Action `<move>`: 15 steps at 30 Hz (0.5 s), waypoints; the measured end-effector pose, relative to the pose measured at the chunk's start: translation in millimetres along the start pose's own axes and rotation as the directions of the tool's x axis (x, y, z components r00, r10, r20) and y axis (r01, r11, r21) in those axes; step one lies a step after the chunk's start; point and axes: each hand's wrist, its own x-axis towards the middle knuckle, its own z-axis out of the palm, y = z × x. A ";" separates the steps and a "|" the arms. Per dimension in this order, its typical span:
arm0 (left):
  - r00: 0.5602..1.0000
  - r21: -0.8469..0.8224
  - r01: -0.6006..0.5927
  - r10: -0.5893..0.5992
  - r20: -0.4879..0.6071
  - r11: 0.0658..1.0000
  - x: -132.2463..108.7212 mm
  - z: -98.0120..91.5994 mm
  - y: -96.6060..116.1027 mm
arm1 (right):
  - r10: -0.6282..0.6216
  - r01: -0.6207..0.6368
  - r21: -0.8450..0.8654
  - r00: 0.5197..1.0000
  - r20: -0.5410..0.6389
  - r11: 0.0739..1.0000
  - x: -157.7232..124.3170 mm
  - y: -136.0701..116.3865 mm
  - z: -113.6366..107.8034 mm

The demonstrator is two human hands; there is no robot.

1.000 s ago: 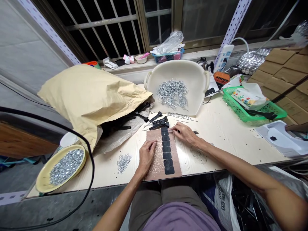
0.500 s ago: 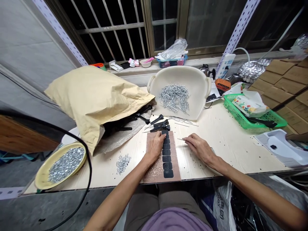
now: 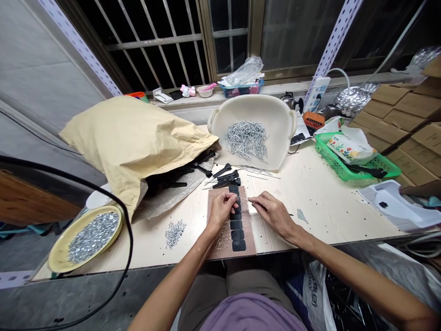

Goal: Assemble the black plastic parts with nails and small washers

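Note:
My left hand (image 3: 222,210) is closed in a pinch above a row of black rounded pieces (image 3: 237,235); whatever lies between its fingertips is too small to make out. From the right, my right hand (image 3: 274,215) grips a thin metal rod (image 3: 245,199) between thumb and fingers. The rod's tip points at my left fingertips. Under the hands, the black pieces run lengthwise along a brown board (image 3: 248,232) strewn with pale crumbs. Beyond the board lie black long-handled parts (image 3: 225,179) and loose thin metal rods (image 3: 258,172).
A pale basin (image 3: 280,115) holds many metal pins. On the left are a yellow bowl (image 3: 57,248) of small shiny metal parts, a small pile of similar parts (image 3: 175,233) and a large beige sack (image 3: 138,138). A green basket (image 3: 358,172) and cardboard boxes (image 3: 406,119) stand right.
My left hand has lifted off the black pieces and drawn its fingers into a pinch. My right hand has moved left with the rod, bringing it close to my left fingertips. The view shifted slightly.

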 end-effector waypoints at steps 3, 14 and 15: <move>1.000 -0.220 0.029 -0.031 -0.006 0.975 -10.6 3.7 6.8 | 0.010 -0.010 -0.049 1.000 0.006 0.999 1.5 -9.8 6.1; 0.999 -0.379 0.028 -0.038 -0.017 0.925 -22.1 1.8 9.1 | 0.015 -0.014 -0.199 1.000 0.002 0.980 1.8 -22.9 5.3; 0.999 -0.388 0.031 -0.040 -0.016 0.921 -22.6 1.5 9.1 | 0.015 -0.014 -0.213 1.000 0.004 0.977 1.9 -23.3 5.6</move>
